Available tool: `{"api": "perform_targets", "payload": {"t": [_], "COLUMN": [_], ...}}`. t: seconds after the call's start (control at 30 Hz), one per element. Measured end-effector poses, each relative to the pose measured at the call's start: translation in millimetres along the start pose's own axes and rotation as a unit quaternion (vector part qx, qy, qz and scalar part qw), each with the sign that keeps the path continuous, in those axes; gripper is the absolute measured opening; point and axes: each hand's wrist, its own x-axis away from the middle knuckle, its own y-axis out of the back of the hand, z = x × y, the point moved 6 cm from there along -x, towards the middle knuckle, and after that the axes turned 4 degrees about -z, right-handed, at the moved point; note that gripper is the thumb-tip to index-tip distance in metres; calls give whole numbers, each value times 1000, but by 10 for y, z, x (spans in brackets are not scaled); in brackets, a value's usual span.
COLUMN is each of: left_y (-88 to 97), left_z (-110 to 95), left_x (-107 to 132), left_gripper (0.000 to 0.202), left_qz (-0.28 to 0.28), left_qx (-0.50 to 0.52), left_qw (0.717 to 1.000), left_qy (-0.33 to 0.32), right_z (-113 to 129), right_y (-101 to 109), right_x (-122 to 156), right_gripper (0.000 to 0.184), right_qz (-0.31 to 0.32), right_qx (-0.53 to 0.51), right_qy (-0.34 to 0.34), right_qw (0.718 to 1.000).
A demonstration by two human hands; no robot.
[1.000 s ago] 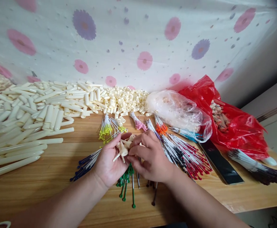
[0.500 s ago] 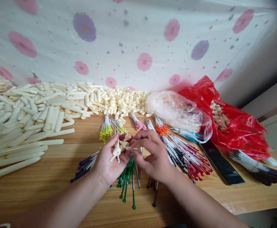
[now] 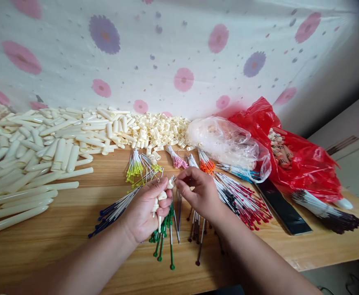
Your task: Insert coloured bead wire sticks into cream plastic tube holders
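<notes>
Held cream parts: smooth plastic. Long tubes: glossy hard plastic. Tabletop: wood-grain, smooth, low sheen. Red bag: shiny, crinkled film. Clear bag: same, translucent. Black slab: slick, reflective.

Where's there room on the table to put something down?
Bare wood lies between the cream tubes and blue-tipped rods. Another bare patch lies between the right forearm and black slab. The back is crowded: tubes, small cream parts, clear bag, red bag.

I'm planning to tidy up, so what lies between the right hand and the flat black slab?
In the head view, black-tipped sticks, then red-tipped sticks, lie between the right hand and the flat black slab.
</notes>
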Motion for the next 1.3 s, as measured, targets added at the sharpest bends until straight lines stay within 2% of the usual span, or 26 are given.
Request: {"api": "perform_targets", "payload": {"t": [0.1,0.17,0.3,0.43,0.6,0.73,0.87,1.1,1.3], "left_y": [32,50,59,65,82,81,77,75,61], "left_z": [-22,-48,-83,-93,-94,-124,-140,-150,-140], "left_x": [-24,-41,-47,-32,-40,-40,-43,-45,-24], "left_gripper": [15,19,23,23,24,25,25,27,27], "left_qz": [11,9,0,-7,-17,-32,-37,-31,-37], "left_qx": [-26,-39,-57,-73,-84,-89,-102,-103,-111], "left_qw": [999,998,995,993,992,990,988,988,986], "left_qy": [-34,-57,-79,-93,-98,-105,-108,-111,-116], "right_z": [83,91,6,-76,13,71,90,38,-4], "right_y": [16,26,44,56,79,58,55,45,-17], "right_x": [-34,-47,-50,-32,-25,-43,-67,-33,-13], "right_gripper": [9,11,9,15,15,8,8,9,37], "right_qz": [4,4,-16,-35,-34,13,51,43,46], "right_qx": [-3,-28,-63,-65,21,17,-5,34,177], "right_qy": [80,100,62,17,106,144,142,126,92], "right_qw": [997,995,996,997,994,989,989,990,979]}}
